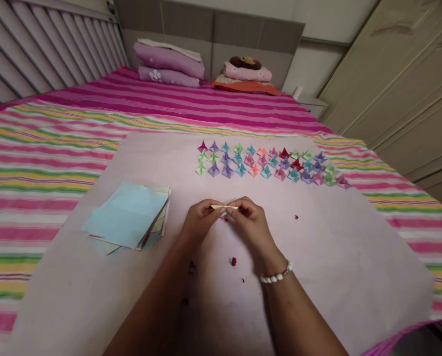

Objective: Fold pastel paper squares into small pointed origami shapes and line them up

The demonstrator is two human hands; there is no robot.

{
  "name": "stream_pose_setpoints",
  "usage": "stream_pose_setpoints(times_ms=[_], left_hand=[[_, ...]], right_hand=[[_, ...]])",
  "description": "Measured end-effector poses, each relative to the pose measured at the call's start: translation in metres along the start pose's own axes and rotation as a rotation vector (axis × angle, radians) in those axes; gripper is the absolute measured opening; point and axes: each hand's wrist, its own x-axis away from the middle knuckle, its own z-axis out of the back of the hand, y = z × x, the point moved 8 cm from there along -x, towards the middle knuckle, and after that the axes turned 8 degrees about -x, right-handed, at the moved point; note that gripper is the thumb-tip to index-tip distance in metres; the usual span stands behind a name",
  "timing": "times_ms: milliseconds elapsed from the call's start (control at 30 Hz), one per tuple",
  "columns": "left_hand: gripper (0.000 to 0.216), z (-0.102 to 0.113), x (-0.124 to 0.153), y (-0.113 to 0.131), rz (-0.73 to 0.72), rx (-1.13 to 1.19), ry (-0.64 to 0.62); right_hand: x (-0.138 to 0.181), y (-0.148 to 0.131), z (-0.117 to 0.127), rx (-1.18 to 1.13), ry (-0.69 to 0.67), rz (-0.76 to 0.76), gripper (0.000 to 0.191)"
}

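Between my two hands is a small folded piece of pale yellow paper (225, 207), its top edge running level. My left hand (201, 217) pinches its left end, and my right hand (249, 216), below which a white beaded bracelet (276, 277) circles the wrist, pinches its right end. Both thumbs meet near the middle of the paper. Beyond the hands stand several rows of small folded paper boats (266, 171) in green, purple, blue, pink and red. A stack of square paper sheets (128, 212), light blue on top, lies left of my hands.
A pale sheet (335, 257) covers the striped bed (31, 198). Small red bits (234, 261) lie on it near my forearms. Folded purple bedding (169, 62) and a pink-and-orange pile (246, 76) rest by the headboard. A railing (68, 39) runs at left, a wardrobe (399, 74) at right.
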Motion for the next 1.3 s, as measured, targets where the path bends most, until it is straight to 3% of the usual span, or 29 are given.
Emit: stream_pose_setpoints(times_ms=[133,400,633,767,900,1100,1300], left_hand=[[0.025,-0.002,0.004,-0.008,0.175,0.170,0.009],[0.026,-0.004,0.004,-0.015,0.142,0.350,0.105],[0.029,-0.022,0.007,-0.023,0.299,0.469,-0.052],[0.023,-0.018,0.004,-0.023,0.246,0.549,-0.012],[0.023,-0.020,0.002,-0.022,0.237,0.607,-0.052],[0.025,-0.028,0.004,-0.013,0.201,0.591,-0.172],[0.029,-0.025,0.004,-0.018,0.238,0.629,-0.115]], right_hand=[[0.000,0.007,-0.002,-0.111,-0.030,-0.090,0.019],[0.004,0.012,-0.001,-0.240,0.073,-0.190,0.024],[0.004,0.006,0.011,-0.253,0.208,-0.134,0.026],[0.003,0.003,0.001,-0.250,0.116,-0.128,0.028],[0.003,0.006,-0.010,-0.363,0.000,-0.159,0.022],[0.004,0.012,-0.016,-0.453,-0.061,-0.217,0.017],[0.005,0.010,-0.017,-0.442,-0.065,-0.231,0.018]])
